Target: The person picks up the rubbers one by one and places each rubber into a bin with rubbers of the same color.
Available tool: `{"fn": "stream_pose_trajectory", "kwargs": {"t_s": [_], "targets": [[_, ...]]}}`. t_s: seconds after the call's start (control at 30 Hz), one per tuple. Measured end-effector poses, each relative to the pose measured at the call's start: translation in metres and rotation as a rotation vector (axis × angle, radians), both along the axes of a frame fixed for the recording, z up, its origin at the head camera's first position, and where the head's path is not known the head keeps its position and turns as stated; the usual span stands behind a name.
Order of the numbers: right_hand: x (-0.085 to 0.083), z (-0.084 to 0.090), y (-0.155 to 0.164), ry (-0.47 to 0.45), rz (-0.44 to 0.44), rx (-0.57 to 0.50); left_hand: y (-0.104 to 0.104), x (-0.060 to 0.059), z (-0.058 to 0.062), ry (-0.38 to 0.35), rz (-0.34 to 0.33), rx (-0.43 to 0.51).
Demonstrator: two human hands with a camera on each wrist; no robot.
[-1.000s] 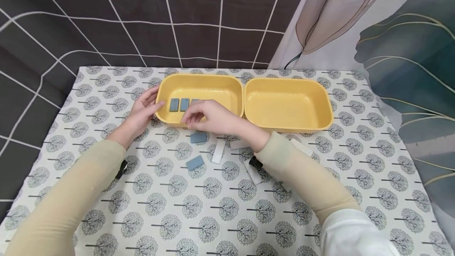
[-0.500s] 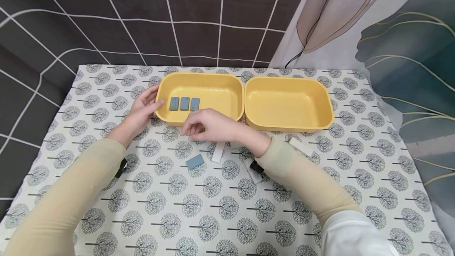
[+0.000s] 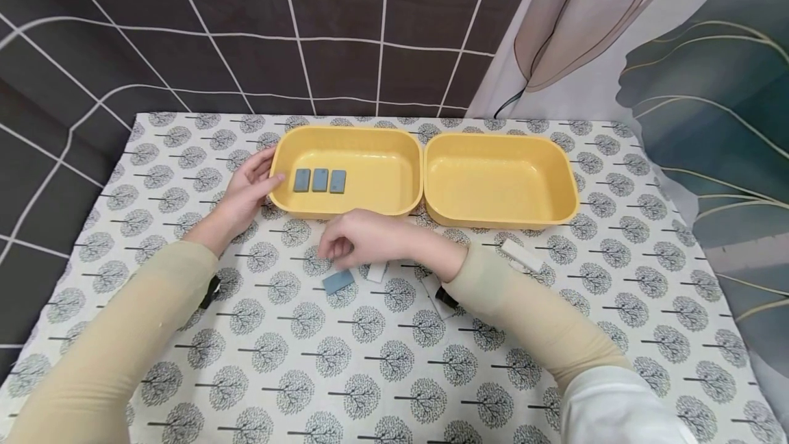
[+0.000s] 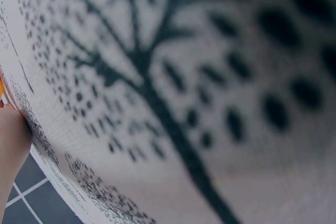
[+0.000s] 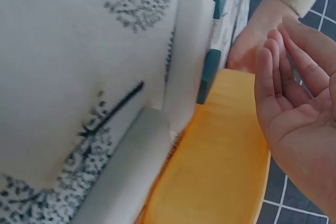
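Observation:
My left hand holds the left end of the left yellow bin, thumb over the rim and fingers outside. Inside it, three blue-grey rectangular blocks stand in a row at the left. My right hand hovers just in front of that bin, fingers loosely bent and nothing visible in them. Below its fingertips lies a loose blue-grey block. Another blue-grey block shows in the right wrist view but is hidden by the hand in the head view. The left wrist view shows mostly blurred cloth.
A second yellow bin stands against the right end of the first. Several white bars lie on the tree-print tablecloth, among them one white bar in front of the right bin and another white bar partly under the right wrist.
My right hand has drawn back from over the left bin toward me, uncovering the third block in the row. My left hand has stayed on the bin.

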State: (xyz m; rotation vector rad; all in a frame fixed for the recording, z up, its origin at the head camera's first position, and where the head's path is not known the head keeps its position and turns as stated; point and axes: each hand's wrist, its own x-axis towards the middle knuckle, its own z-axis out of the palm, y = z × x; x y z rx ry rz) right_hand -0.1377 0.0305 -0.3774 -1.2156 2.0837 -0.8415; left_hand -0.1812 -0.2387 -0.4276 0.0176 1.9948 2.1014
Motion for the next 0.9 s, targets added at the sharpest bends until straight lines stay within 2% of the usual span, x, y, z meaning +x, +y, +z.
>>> {"fn": "stream_pose_trajectory", "kwargs": {"t_s": [0.37,0.9], "targets": [[0.002,-0.013,0.0,0.008,-0.001,0.103,0.0,0.001,0.001,-0.018,0.006,0.007],[-0.002,-0.022,-0.001,0.045,0.026,0.167,0.001,0.0,0.001,-0.031,0.013,0.016]]}}
